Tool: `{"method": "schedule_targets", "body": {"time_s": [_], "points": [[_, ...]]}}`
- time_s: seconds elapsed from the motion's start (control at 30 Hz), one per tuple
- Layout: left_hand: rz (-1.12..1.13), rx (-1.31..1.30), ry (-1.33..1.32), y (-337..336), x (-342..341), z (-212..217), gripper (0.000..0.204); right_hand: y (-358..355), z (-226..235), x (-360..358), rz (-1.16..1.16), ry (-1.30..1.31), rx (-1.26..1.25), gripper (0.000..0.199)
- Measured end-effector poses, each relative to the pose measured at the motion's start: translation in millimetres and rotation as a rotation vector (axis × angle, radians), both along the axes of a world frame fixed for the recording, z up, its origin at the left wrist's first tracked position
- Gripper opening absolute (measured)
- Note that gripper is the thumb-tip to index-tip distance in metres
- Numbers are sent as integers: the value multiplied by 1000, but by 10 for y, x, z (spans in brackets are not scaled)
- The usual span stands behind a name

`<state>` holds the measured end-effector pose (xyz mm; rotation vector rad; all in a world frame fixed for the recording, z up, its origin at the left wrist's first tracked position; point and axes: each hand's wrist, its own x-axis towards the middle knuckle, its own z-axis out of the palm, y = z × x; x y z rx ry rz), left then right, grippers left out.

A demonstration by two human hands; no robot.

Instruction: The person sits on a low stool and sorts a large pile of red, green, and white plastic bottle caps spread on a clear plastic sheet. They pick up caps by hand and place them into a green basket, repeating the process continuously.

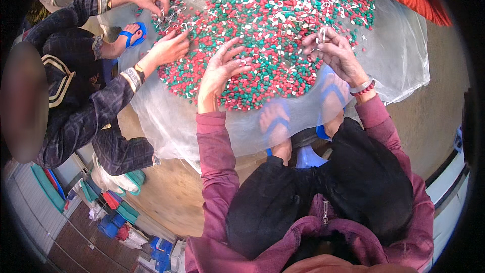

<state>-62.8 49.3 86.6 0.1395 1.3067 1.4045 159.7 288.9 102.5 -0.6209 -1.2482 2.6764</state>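
I see the left hand (pixel 217 71), fingers apart, the right hand (pixel 341 58) pinching a slim white piece (pixel 323 35). Below both lie stubby red and green bits (pixel 273 73).

A translucent sheet (pixel 404 63) on the brown floor (pixel 174 194) bears small red, green and white pieces (pixel 280 45).

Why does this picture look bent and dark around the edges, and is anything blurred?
In the head view, the fisheye lens bends the scene toward its black rim; in that view, bright highlights streak the translucent sheet, a smooth blur hides the co-worker's head, and the red and green pieces look fairly sharp.
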Motion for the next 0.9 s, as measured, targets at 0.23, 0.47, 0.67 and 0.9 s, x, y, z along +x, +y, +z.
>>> {"method": "schedule_targets", "body": {"time_s": [0.23,0.47,0.67,0.9], "points": [[-85,-143,255,36,18,66,70,86,231,-37,5,-102,-16,26],[-144,-223,297,-177,14,-306,41,500,387,261,129,-102,-4,19],[-60,-143,448,101,217,-519,52,227,-142,-102,73,-247,450,24],[-122,-110,251,206,107,-78,64,53,-591,-546,652,-174,1937,24]]}}
